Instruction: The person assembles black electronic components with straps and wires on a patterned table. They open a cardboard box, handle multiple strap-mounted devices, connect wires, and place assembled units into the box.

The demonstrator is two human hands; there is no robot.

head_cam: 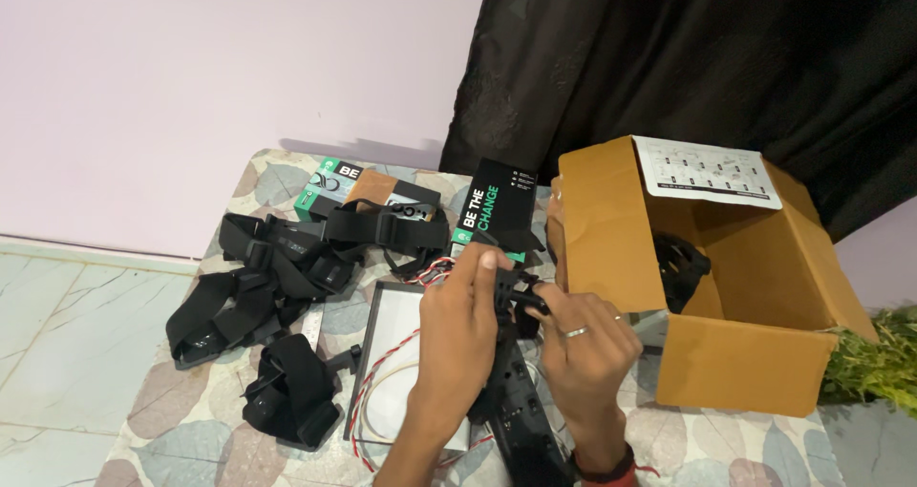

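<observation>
Head view looks down on both hands meeting over a black device [511,391] held above the table [191,439]. The left hand [457,339] wraps the device's left side, fingers curled round it and the thumb raised against its upper end. The right hand [583,349], a ring on one finger and a dark band at the wrist, closes from the other side — its fingertips pinch a small black part at the top of the device. Neither hand is spread; both are closed on the same object.

Under the hands lies a white panel [396,353] with a dark frame, and red-and-white twisted wires [377,382] loop across it. To the left sit black straps and harness pieces [267,286] in a loose heap. Behind them rest a green-and-white box [325,186] and a black card [501,210]. Just right of the hands stands an open cardboard box [755,358] — something black lies inside it, and a white instruction sheet [707,172] is stuck to its raised flap. A dark curtain [669,57] hangs behind.
</observation>
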